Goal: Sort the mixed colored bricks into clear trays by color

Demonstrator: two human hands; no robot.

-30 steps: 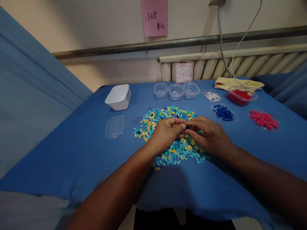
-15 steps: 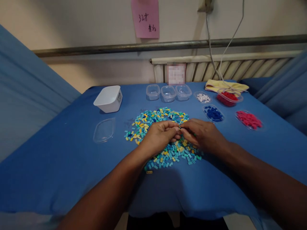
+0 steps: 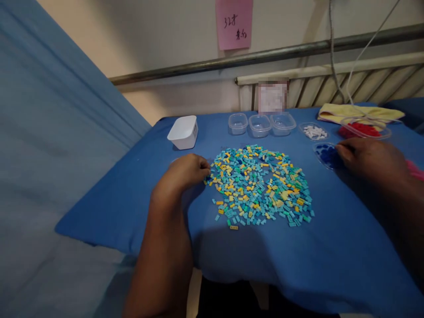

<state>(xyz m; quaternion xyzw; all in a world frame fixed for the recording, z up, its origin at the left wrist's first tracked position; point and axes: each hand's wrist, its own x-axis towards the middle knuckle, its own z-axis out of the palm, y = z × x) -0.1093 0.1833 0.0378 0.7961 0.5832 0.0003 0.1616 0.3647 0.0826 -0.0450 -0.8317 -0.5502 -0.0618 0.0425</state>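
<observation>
A pile of small teal, yellow and green bricks (image 3: 258, 185) lies spread on the blue table cloth (image 3: 132, 203). My left hand (image 3: 183, 174) rests at the pile's left edge with its fingers curled under, their tips touching the outermost bricks. My right hand (image 3: 371, 159) is off to the right, with closed fingertips at a clear lid of dark blue bricks (image 3: 326, 154). What either hand holds, if anything, is hidden. One yellow brick (image 3: 233, 227) lies apart at the pile's near edge.
A white tub (image 3: 183, 131) and three clear boxes (image 3: 260, 125) stand at the back. A lid of white pieces (image 3: 313, 131), a red-filled container (image 3: 362, 129), pink pieces (image 3: 415, 170) and a yellow cloth (image 3: 357, 111) sit on the right. Blue drapes hang on the left.
My hands were pinched together over the pile's middle. They have parted: the left went to the pile's left edge, the right to the blue-brick lid. The view swung left.
</observation>
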